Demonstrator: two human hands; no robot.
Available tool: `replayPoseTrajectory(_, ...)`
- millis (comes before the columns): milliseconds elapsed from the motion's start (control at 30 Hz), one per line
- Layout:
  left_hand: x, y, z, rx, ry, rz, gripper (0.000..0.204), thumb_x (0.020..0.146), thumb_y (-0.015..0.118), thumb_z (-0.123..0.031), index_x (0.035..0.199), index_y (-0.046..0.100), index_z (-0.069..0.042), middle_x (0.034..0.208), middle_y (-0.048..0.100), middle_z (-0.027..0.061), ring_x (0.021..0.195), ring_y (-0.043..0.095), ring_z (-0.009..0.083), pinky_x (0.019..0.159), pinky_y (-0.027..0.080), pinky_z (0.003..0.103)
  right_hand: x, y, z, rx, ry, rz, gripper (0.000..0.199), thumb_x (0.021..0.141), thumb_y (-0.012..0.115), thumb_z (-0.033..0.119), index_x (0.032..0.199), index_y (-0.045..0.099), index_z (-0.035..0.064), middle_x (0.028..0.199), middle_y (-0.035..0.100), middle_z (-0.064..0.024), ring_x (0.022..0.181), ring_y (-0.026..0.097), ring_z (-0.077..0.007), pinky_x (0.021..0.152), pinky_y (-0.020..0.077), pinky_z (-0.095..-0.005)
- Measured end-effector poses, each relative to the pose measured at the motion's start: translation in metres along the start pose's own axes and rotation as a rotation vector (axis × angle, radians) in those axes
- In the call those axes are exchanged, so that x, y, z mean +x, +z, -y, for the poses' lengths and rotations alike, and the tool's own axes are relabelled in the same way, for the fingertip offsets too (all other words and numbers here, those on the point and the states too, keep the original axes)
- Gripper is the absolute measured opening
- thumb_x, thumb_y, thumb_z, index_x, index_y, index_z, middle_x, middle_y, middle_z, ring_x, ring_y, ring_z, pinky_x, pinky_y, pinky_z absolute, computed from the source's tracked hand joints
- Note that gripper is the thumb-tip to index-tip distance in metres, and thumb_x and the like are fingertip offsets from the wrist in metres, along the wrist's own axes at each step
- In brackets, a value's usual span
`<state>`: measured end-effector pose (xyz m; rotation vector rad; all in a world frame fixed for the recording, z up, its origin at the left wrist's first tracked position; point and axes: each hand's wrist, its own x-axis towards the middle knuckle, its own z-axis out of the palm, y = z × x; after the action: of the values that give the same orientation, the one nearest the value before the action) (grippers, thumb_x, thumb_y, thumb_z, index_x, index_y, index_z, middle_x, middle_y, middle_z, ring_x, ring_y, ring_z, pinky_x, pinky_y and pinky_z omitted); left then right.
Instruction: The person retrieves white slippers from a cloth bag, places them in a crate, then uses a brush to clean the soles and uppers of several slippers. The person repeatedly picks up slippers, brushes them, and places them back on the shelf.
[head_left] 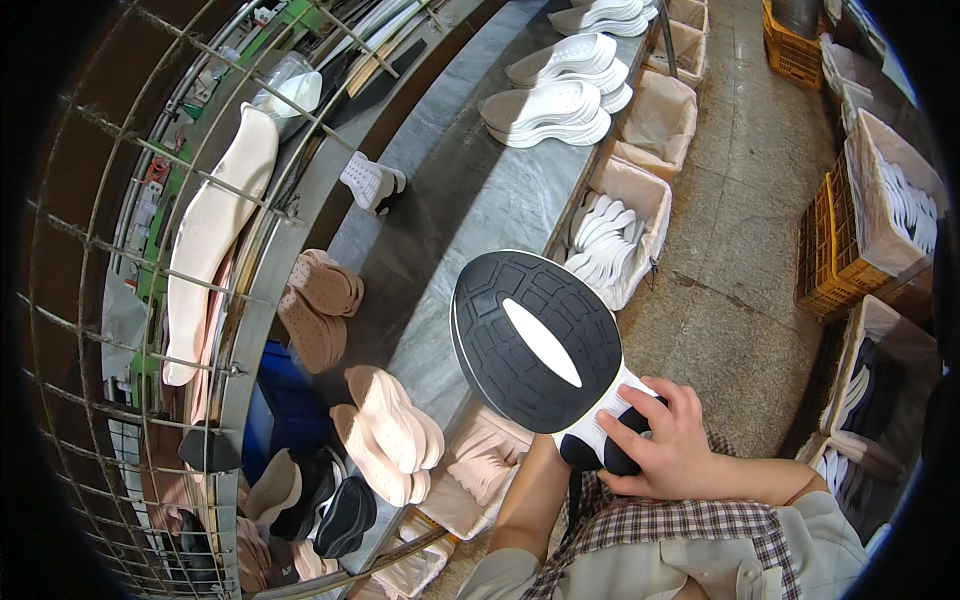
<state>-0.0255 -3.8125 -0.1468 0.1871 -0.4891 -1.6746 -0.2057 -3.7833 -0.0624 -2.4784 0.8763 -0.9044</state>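
The right hand (668, 440) grips a black-and-white sole (540, 345) at its heel, tread up, above the grey surface (470, 200) edge. The left hand is hidden behind the sole; its state cannot be told. The sole looks light, rubbery and flexible, best held at the narrow heel.

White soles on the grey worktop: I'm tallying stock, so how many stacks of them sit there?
3 stacks: one nearest, one behind it, one at the far end, cut off by the picture's edge. More may be hidden beyond.
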Motion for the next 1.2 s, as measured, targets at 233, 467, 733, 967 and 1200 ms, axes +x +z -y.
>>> replayPoseTrajectory(233, -0.001, -0.001, 0.002, -0.005, -0.011, 0.007, 0.037, 0.089, 0.047, -0.043, 0.075, 0.053, -0.009, 0.075, 0.047, 0.0049, 0.076, 0.046, 0.0200, 0.080, 0.042, 0.042, -0.002, -0.002, 0.003, -0.009, 0.037, 0.046, 0.071, 0.055, 0.077, 0.039, 0.120, 0.057, 0.0197, 0.127, 0.044, -0.0099, 0.110, 0.042, -0.0355, 0.081, 0.0350, -0.0465)
replayPoseTrajectory(467, -0.002, 0.000, 0.000, 0.000, -0.009, 0.030, 0.037, 0.090, 0.046, -0.042, 0.076, 0.053, -0.009, 0.075, 0.046, 0.0046, 0.077, 0.046, 0.0198, 0.080, 0.041, 0.042, -0.005, -0.001, 0.005, -0.021, 0.030, 0.032, 0.070, 0.056, 0.077, 0.040, 0.121, 0.058, 0.0203, 0.127, 0.044, -0.0100, 0.110, 0.042, -0.0355, 0.081, 0.0348, -0.0467)
replayPoseTrajectory(733, 0.007, 0.026, -0.007, 0.030, 0.037, 0.152, 0.036, 0.090, 0.046, -0.042, 0.077, 0.054, -0.010, 0.075, 0.046, 0.0043, 0.078, 0.045, 0.0195, 0.081, 0.040, 0.042, -0.008, -0.001, -0.003, 0.022, -0.070, -0.090, 0.067, 0.056, 0.076, 0.040, 0.118, 0.060, 0.0208, 0.124, 0.046, -0.0105, 0.109, 0.043, -0.0359, 0.080, 0.0351, -0.0475)
replayPoseTrajectory(967, 0.029, 0.067, -0.011, 0.102, 0.084, 0.385, 0.035, 0.091, 0.046, -0.042, 0.078, 0.054, -0.010, 0.076, 0.046, 0.0040, 0.079, 0.045, 0.0192, 0.081, 0.040, 0.042, -0.027, -0.013, -0.055, 0.710, -0.198, -0.341, 0.081, 0.064, 0.071, 0.048, 0.126, 0.049, 0.0012, 0.131, 0.039, -0.0218, 0.118, 0.041, -0.0401, 0.097, 0.0352, -0.0497)
replayPoseTrajectory(1200, 0.032, 0.103, 0.001, 0.121, 0.122, 0.362, 0.033, 0.086, 0.047, -0.035, 0.064, 0.049, -0.011, 0.065, 0.046, 0.0036, 0.071, 0.046, 0.0185, 0.081, 0.039, 0.038, -0.048, -0.061, -0.081, 1.684, 0.427, -0.384, 0.094, 0.060, 0.066, 0.043, 0.135, 0.034, -0.0048, 0.119, 0.054, -0.0216, 0.102, 0.060, -0.0298, 0.085, 0.0524, -0.0384)
